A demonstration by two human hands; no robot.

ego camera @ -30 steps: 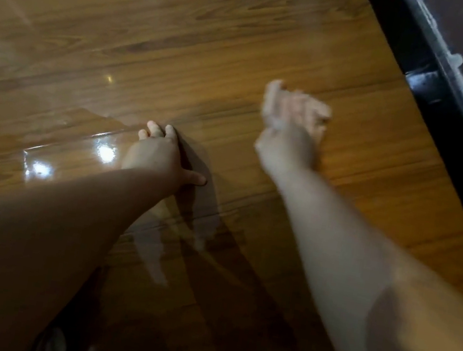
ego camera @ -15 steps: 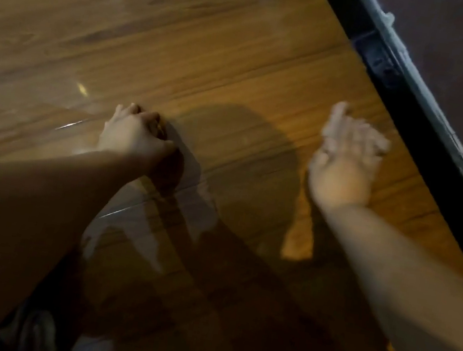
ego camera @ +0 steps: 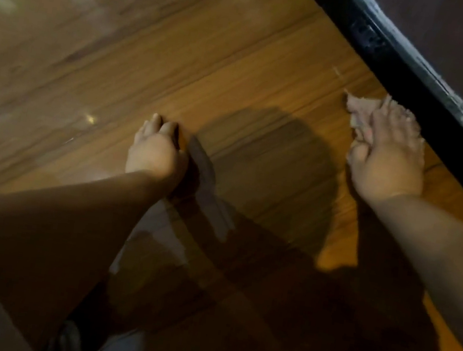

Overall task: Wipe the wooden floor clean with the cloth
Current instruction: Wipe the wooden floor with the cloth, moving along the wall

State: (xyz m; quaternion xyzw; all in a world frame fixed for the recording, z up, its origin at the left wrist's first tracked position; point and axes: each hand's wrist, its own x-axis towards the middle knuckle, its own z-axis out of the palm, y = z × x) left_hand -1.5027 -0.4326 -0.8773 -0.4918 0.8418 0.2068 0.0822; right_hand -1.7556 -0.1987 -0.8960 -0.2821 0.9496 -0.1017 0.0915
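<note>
Cloth (ego camera: 359,109) lies pressed under right hand (ego camera: 387,160), fingers spread flat; black sill (ego camera: 394,60) just beyond. Left hand (ego camera: 156,153) rests flat on wooden floor (ego camera: 240,70), boards extending leftward.

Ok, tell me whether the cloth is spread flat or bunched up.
Bunched up. The cloth shows crumpled folds and a ragged outline under the right hand, which presses it onto the wooden floor.

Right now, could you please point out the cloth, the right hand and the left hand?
cloth (ego camera: 359,109), head view, on its crumpled part left of the fingers.
right hand (ego camera: 388,165), head view, on the back of the hand.
left hand (ego camera: 156,155), head view, on the back of the hand.
</note>
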